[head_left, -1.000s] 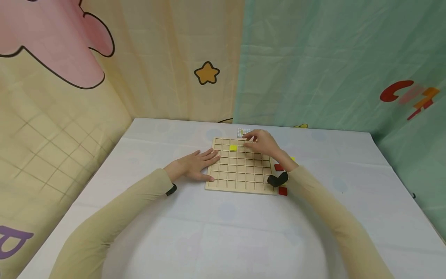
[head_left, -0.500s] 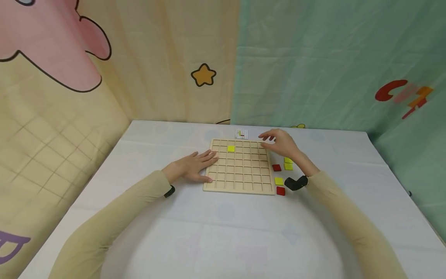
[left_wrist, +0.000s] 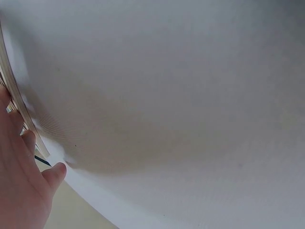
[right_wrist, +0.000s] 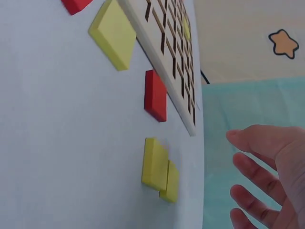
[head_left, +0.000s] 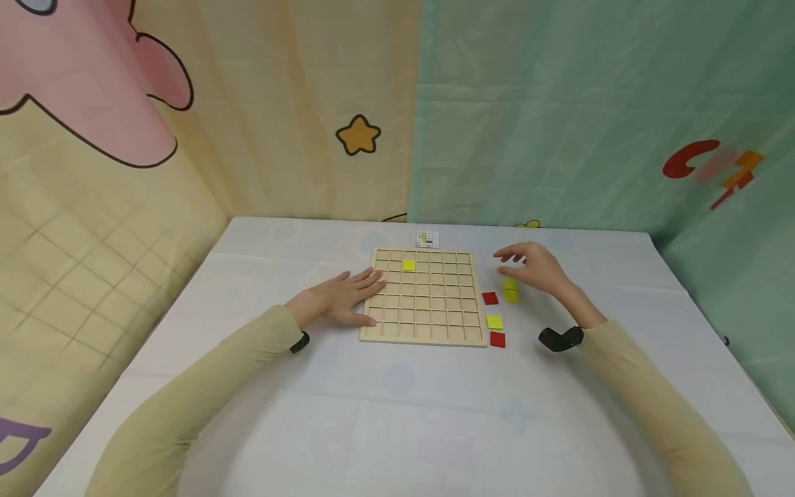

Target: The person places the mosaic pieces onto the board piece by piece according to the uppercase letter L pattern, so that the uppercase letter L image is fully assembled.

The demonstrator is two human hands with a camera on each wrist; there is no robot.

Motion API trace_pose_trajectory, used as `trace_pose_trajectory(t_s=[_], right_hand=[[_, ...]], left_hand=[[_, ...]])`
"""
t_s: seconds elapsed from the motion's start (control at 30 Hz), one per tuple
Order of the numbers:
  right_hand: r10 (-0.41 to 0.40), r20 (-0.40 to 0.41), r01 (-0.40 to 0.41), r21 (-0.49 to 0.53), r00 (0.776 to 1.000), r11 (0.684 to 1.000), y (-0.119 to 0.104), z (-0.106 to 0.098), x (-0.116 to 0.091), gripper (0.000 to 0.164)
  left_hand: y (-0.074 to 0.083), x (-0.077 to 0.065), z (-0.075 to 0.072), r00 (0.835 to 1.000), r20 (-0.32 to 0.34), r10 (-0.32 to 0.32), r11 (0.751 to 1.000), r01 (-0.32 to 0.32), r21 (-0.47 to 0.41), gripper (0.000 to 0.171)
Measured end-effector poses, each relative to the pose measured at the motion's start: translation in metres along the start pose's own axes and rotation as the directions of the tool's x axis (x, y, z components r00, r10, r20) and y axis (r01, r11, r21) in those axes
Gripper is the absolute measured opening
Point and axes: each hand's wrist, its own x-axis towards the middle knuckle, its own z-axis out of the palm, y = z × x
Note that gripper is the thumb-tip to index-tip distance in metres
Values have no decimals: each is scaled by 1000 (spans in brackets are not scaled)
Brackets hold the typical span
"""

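On the near side of both hands, the worktop (head_left: pixel 373 414) is showing a pale cover with faint bluish spots. To the left hand's right, a wooden grid board (head_left: pixel 428 304) is lying flat, its pale wood being divided by thin strips into square cells. The left hand (head_left: pixel 341 299) is resting flat on its left edge, fingers spread, gripping nothing, and seems to be steadying it. Nearer than the right hand and to its left, a red tile (head_left: pixel 497 339), a yellow tile (head_left: pixel 495 322) and a second red tile (head_left: pixel 491 298) are lying beside the board; just on the near side of its fingers, two yellow tiles (head_left: pixel 511 295) are sitting close together, all plain, thick, square-edged slabs. The right hand (head_left: pixel 539 268) is hovering there half open, thumb parted from relaxed fingers, holding nothing. The step in hand appears to be fetching another tile, which is calling for lowering that hand and pinching one by its edges. Beyond the left hand's fingertips, a seated yellow tile (head_left: pixel 408 266) is filling one cell. Farther off, a small card (head_left: pixel 427 239) is showing a printed grid, and wrinkled cloth (head_left: pixel 534 138) is hanging behind.
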Motion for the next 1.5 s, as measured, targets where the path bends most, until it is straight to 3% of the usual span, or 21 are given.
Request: trace_pose_trajectory(t_s=[0.43,0.67,1.1,1.5], right_hand=[[133,65,-135,21,989,991,33,-2,-24,38],[160,99,-163,22,982,986,45,1,-30,40],[128,92,-129,9,988,992,45,10,-27,34],[186,85,-185,-15,979,983,37,11,-24,37]], left_hand=[[-3,-2,0,1000,0,-13,1000,13,2,87],[-3,-1,0,1000,-1,-10,1000,10,8,87],[-3,1,2,1000,-2,-9,1000,9,6,88],[-3,2,3,1000,-2,-11,1000,11,11,88]])
